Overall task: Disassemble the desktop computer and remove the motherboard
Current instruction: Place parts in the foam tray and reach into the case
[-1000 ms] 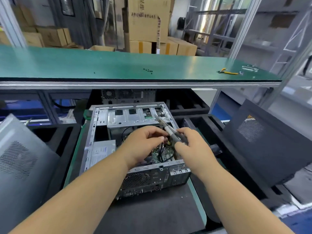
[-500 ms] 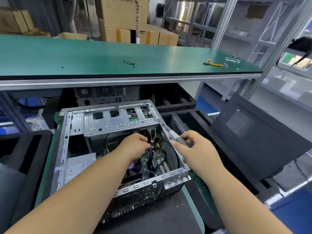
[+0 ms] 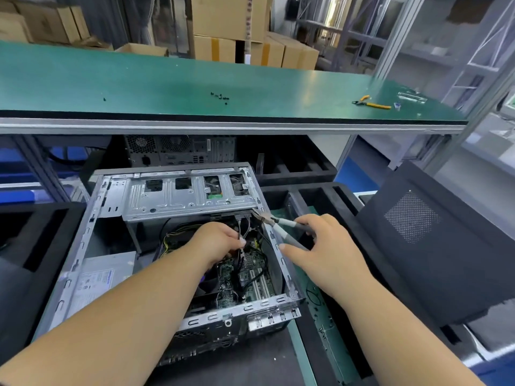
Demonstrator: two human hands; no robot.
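An open desktop case (image 3: 92, 221) lies on its side below the bench, with the green motherboard (image 3: 245, 277) showing at its bottom right. My left hand (image 3: 220, 240) reaches inside the case and pinches a bundle of thin cables (image 3: 241, 232) above the board. My right hand (image 3: 320, 246) holds grey-handled pliers (image 3: 281, 227) over the case's right wall, their jaws pointing at the drive cage (image 3: 189, 196) corner. The power supply (image 3: 97, 280) sits in the case at the left.
A green bench top (image 3: 195, 84) spans above, with several small black screws (image 3: 220, 96) and yellow-handled cutters (image 3: 373, 104) on it. A black side panel (image 3: 423, 240) leans at the right. Another computer tower (image 3: 178, 150) stands behind the case. Black foam trays (image 3: 301, 168) surround it.
The view has shifted left and closer. My right hand with the pliers has moved from over the board to the case's right wall. My left hand stays on the cables.
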